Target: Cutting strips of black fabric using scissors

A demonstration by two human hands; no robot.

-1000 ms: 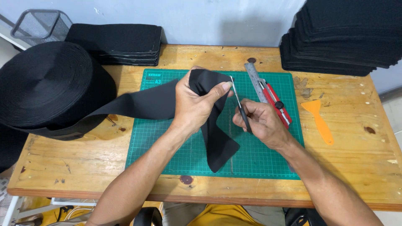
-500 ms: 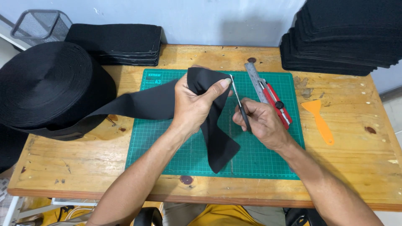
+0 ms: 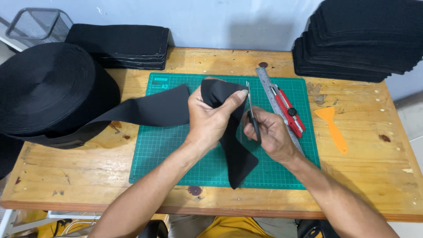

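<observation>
A wide black strip (image 3: 154,108) runs from a big black roll (image 3: 48,90) at the left onto the green cutting mat (image 3: 167,150). My left hand (image 3: 211,117) grips the strip where it folds over, thumb pressed against its upper edge. The strip's loose end (image 3: 238,161) hangs down toward me across the mat. My right hand (image 3: 271,134) holds black-handled scissors (image 3: 251,108), blades pointing away from me, right beside the fold and my left thumb.
A steel ruler (image 3: 275,103) and a red utility knife (image 3: 288,110) lie on the mat's right side. An orange scraper (image 3: 332,128) rests on the wooden table (image 3: 374,176). Stacks of black cut pieces sit at the back left (image 3: 121,44) and back right (image 3: 365,39). A wire basket (image 3: 37,24) stands far left.
My left hand has pulled the folded strip slightly up and closer to the scissor blades. My right hand has stayed almost in place.
</observation>
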